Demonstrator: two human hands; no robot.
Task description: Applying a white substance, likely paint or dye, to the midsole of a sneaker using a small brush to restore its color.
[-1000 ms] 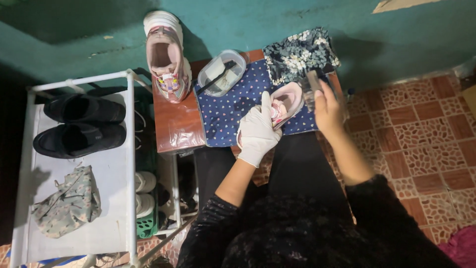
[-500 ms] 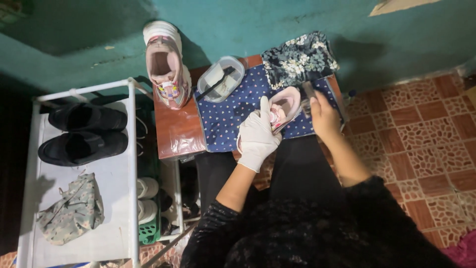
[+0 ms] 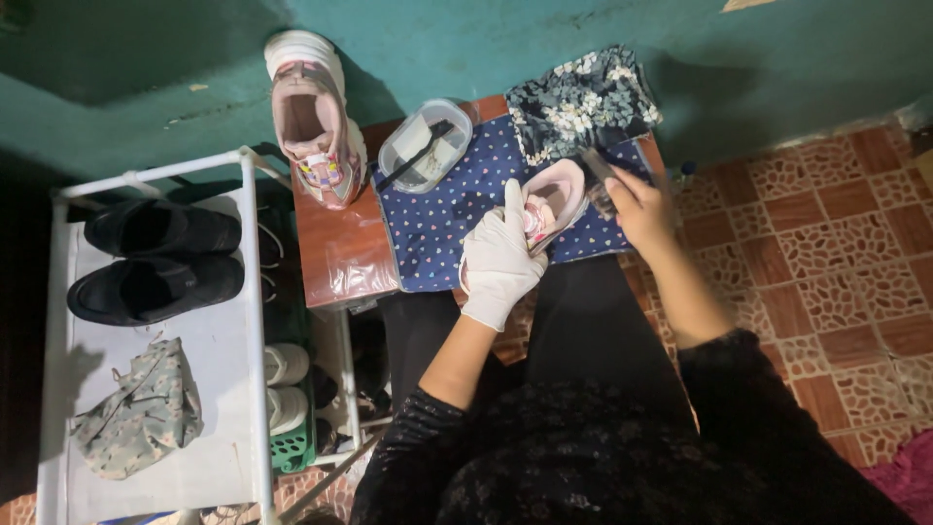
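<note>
1. Since the earlier frame, both hands stay on the small pink shoe (image 3: 556, 197); only the view has drifted slightly.
2. Left hand (image 3: 498, 258), in a white glove, wraps closed around the shoe's heel, thumb up.
3. Right hand (image 3: 643, 206) pinches a dark brush (image 3: 597, 167) at the shoe's 3 o'clock.
4. Shoe lies on a dotted blue cloth (image 3: 449, 219).
5. At 10 o'clock sit a clear container (image 3: 424, 146) and a larger pink sneaker (image 3: 313, 117); at 12 o'clock, a floral cloth (image 3: 581, 99).
6. Black shoes (image 3: 155, 258) rest on a white rack (image 3: 251, 321) at 9 o'clock.

Small pink-and-white shoe (image 3: 552, 202), tilted on its side, opening up, on dotted blue cloth (image 3: 437, 219)
</note>
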